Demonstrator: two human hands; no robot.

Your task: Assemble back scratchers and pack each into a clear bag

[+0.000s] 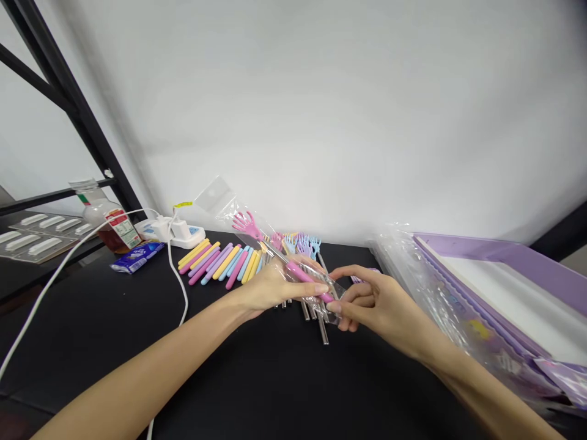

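Observation:
A pink hand-shaped back scratcher (250, 227) sits inside a clear plastic sleeve (215, 195) that slants up to the left over the black table (275, 385). My left hand (275, 286) grips the sleeve around the scratcher's pink handle. My right hand (373, 299) pinches the sleeve's lower end between thumb and fingers. Below the hands lie several more scratchers (300, 244) with metal shafts, and a row of pastel handles (220, 263) lies to the left.
A stack of clear sleeves (413, 269) and a purple box (509, 275) fill the right side. At the back left stand a bottle (107, 223), a white power strip (177, 232) with its cable, and a blue packet (136, 256). A black shelf frame rises at far left.

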